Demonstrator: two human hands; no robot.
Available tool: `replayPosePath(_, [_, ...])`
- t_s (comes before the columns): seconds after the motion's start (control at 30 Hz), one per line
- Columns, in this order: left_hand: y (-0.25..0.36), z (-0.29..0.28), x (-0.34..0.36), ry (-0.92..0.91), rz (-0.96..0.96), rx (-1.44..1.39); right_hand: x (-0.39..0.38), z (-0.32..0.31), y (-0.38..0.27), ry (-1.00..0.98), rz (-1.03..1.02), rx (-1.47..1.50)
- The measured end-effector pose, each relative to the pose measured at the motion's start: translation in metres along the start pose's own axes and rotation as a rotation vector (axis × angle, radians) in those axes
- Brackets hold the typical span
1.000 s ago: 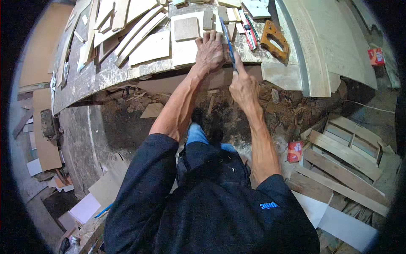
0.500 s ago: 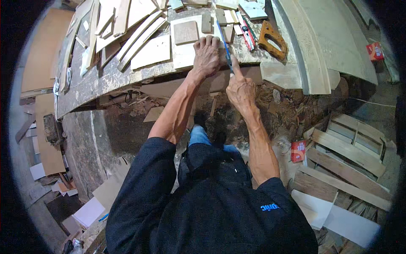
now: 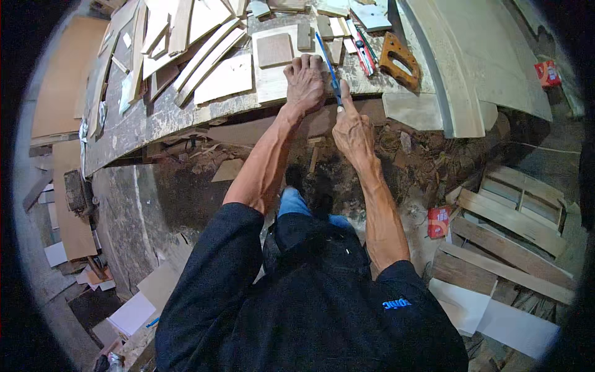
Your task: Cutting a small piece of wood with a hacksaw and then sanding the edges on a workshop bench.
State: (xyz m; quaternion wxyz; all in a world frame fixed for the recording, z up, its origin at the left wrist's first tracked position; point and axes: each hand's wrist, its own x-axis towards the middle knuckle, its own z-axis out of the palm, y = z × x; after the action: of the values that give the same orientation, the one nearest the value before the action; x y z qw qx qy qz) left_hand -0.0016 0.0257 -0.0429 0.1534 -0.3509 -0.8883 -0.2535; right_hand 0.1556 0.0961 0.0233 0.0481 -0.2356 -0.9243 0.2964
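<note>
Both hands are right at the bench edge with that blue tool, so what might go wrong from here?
1. The left hand presses flat on the pale board right beside the blue tool that the right hand holds; a slip might hit those fingers.
2. The board sits at the bench edge and may tip off.
3. Loose wood offcuts crowd the bench and may get knocked down.

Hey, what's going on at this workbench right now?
A person stands at a cluttered workbench, pressing the left hand flat on a pale wooden board near its edge. The right hand holds a blue pencil-like tool with its tip on the board, right beside the left hand. Wood offcuts and a wooden saw handle lie around them on the bench.
</note>
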Motion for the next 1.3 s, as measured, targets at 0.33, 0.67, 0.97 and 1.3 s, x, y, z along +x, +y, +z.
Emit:
replayPosePath(0.33, [-0.001,-0.004,-0.004,-0.097,-0.022,-0.021,-0.055,-0.026,-0.001,-0.115,0.101,-0.025])
replayPosePath(0.67, [-0.010,0.000,-0.006,-0.052,0.002,0.022,-0.055,-0.018,-0.003,-0.057,0.005,0.003])
replayPosePath(0.97, [0.005,-0.007,0.000,-0.063,0.017,-0.051,-0.006,-0.009,0.000,0.023,-0.010,-0.029])
replayPosePath(1.3, [0.002,-0.002,0.002,-0.059,0.023,0.012,0.011,-0.003,-0.005,0.062,-0.045,-0.068])
